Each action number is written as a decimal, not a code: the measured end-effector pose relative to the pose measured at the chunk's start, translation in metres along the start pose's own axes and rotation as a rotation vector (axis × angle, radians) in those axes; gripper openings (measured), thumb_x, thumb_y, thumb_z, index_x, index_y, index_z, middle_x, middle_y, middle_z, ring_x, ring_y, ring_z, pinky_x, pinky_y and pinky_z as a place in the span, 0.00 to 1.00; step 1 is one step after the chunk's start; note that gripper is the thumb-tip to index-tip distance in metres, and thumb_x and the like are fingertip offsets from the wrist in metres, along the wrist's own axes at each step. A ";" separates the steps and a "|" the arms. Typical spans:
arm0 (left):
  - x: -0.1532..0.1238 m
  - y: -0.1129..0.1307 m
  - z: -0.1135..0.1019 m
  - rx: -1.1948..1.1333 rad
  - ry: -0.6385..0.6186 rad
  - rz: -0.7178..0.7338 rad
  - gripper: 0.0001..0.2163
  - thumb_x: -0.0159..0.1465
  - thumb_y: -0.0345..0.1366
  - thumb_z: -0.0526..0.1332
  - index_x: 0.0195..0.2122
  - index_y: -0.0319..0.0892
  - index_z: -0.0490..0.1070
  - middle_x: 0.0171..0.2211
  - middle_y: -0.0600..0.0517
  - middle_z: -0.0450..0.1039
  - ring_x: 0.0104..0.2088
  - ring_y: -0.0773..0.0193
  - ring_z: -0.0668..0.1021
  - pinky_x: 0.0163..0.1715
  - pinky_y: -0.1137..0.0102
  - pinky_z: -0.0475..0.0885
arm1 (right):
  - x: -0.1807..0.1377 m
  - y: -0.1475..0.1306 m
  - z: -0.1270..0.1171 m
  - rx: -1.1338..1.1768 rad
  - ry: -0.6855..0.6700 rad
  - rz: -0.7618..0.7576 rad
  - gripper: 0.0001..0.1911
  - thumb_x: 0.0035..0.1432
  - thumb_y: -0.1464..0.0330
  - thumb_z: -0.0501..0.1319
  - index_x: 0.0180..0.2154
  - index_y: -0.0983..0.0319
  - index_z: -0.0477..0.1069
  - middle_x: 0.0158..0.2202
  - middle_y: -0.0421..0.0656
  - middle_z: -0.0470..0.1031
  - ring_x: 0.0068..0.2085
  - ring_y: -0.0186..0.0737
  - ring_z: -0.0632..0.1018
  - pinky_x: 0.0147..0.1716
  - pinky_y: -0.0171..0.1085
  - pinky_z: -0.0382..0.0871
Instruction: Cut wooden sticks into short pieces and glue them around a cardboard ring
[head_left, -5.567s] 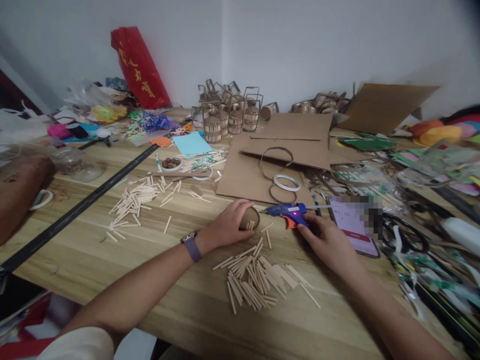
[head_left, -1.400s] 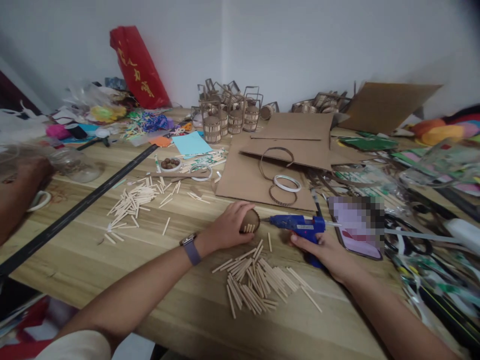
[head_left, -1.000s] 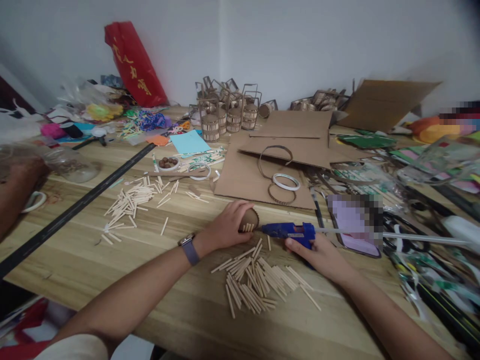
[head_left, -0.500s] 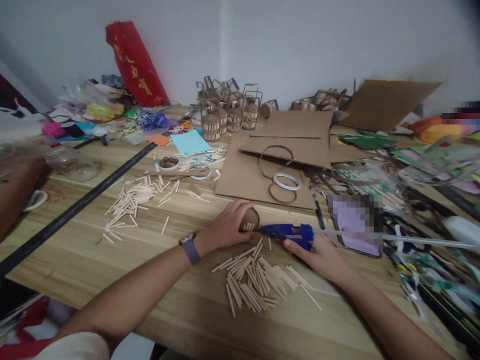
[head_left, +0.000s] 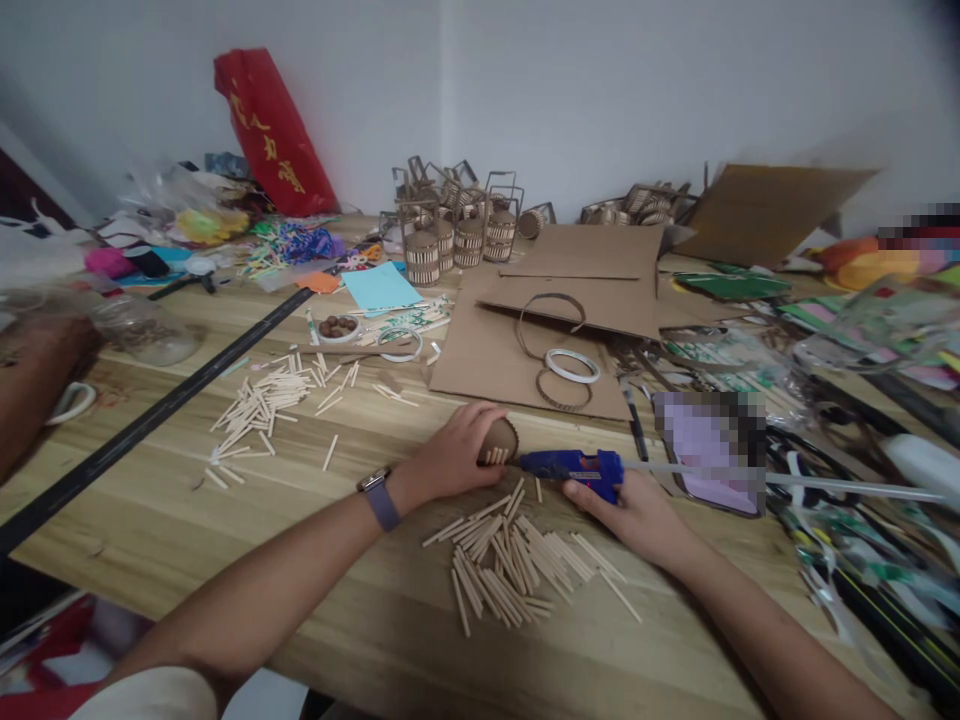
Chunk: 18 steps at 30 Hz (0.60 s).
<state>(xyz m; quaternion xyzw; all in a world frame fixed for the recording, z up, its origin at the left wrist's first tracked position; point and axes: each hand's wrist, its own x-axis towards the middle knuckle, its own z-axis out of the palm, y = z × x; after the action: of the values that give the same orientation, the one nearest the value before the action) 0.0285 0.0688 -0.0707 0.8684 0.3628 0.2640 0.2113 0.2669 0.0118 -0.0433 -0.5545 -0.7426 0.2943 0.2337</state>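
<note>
At frame centre I list one round brown cardboard piece (head_left: 501, 436) with short pale wooden sticks (head_left: 496, 456), held in my left hand (head_left: 456, 452); just right, one blue plastic glue gun (head_left: 559, 464), long axis crosswise, aimed leftward at it, gripped by my right hand (head_left: 643, 515).

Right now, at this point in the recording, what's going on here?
A person's left hand steadies a small round cardboard piece at the table, with a few short sticks along its near edge. The right hand holds a blue glue gun, nozzle aimed at that edge; whether it touches is too small to tell. A loose stick pile lies nearer the person. Small handled baskets stand toward the wall.
</note>
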 end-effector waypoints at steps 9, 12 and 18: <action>-0.001 0.000 0.000 0.008 0.009 0.006 0.30 0.53 0.31 0.65 0.57 0.39 0.58 0.55 0.40 0.62 0.58 0.52 0.64 0.59 0.57 0.61 | 0.000 -0.002 0.000 -0.012 -0.002 -0.010 0.19 0.56 0.55 0.54 0.32 0.60 0.76 0.29 0.43 0.79 0.31 0.46 0.77 0.33 0.41 0.72; 0.000 0.000 0.000 0.012 0.003 0.000 0.30 0.53 0.31 0.65 0.57 0.38 0.58 0.56 0.41 0.62 0.58 0.52 0.64 0.59 0.57 0.61 | 0.000 -0.002 0.000 -0.034 -0.005 -0.001 0.20 0.56 0.54 0.53 0.33 0.61 0.76 0.30 0.44 0.79 0.32 0.46 0.78 0.33 0.41 0.72; 0.000 0.001 0.000 0.002 -0.004 -0.013 0.30 0.53 0.31 0.64 0.57 0.38 0.58 0.56 0.40 0.61 0.58 0.51 0.64 0.59 0.56 0.61 | -0.001 -0.001 -0.001 -0.039 -0.031 0.000 0.22 0.57 0.54 0.52 0.36 0.61 0.77 0.35 0.45 0.81 0.36 0.47 0.79 0.37 0.41 0.73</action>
<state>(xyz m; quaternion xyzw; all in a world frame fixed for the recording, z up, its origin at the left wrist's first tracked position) 0.0289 0.0682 -0.0699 0.8668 0.3681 0.2607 0.2127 0.2671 0.0110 -0.0420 -0.5544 -0.7516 0.2881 0.2112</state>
